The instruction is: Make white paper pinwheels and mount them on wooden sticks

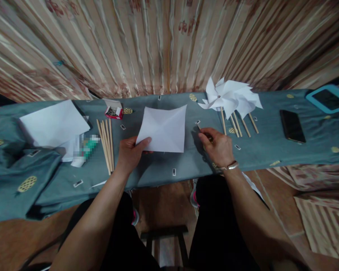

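My left hand (130,152) pinches the lower left corner of a square sheet of white paper (165,130), thumb on top. Faint diagonal creases cross the sheet, and its corners lift a little. To the right of the paper, apart from it, my right hand (217,146) is closed around a small dark object with a thin tip (198,127) poking out past the fingers. Most of that object is hidden in the hand. Behind my right hand lie several white paper pinwheels (228,96) on wooden sticks.
Several loose wooden sticks (106,145) lie left of my left hand, near an open red box of small metal pieces (114,112). Farther left are white sheets (55,122) and a green-and-white item (87,147), blurred out. A black phone (292,126) and blue-framed tablet (329,98) lie right.
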`<state>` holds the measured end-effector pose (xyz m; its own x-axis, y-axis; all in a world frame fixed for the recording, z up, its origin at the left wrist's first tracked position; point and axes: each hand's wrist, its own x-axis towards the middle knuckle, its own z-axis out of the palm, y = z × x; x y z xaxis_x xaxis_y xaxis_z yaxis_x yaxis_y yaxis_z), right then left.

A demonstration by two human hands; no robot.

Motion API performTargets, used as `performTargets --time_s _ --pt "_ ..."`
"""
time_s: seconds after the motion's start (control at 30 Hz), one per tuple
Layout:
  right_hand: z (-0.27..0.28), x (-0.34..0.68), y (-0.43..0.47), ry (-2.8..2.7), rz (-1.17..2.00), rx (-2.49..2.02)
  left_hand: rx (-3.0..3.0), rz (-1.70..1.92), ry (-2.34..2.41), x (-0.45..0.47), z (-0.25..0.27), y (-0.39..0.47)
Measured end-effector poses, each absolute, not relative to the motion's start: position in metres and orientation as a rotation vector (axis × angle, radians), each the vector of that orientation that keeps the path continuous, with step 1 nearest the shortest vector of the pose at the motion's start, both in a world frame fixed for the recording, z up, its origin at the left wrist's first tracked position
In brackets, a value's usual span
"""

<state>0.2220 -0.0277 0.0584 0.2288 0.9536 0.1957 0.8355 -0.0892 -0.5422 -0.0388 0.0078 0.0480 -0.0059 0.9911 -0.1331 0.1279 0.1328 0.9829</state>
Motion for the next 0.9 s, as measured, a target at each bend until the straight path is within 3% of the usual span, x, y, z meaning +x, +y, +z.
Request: performTargets --time_s 0.1,0.33,0.6,0.8,0.9 --pt "0.054 0.240 -0.038 -1.901 0.094 -2.170 1.166 1.108 1.404 -0.042 0.052 0.009" --pt "0.045 0.250 -0.048 -2.007 -0.091 -2.082 1.164 1.153 1.444 -0.048 0.054 0.012" --pt "0.050 0.254 -0.050 -1.996 -0.043 -2.288 1.130 1.234 1.424 -0.050 0.053 0.017" --pt "0.055 0.256 -0.048 -1.901 0.147 -2.364 1.181 1.267 1.418 -0.054 0.052 0.019" --pt "0.060 0.248 -0.045 -1.560 0.591 -2.098 1.176 1.312 1.417 -0.056 0.055 0.022"
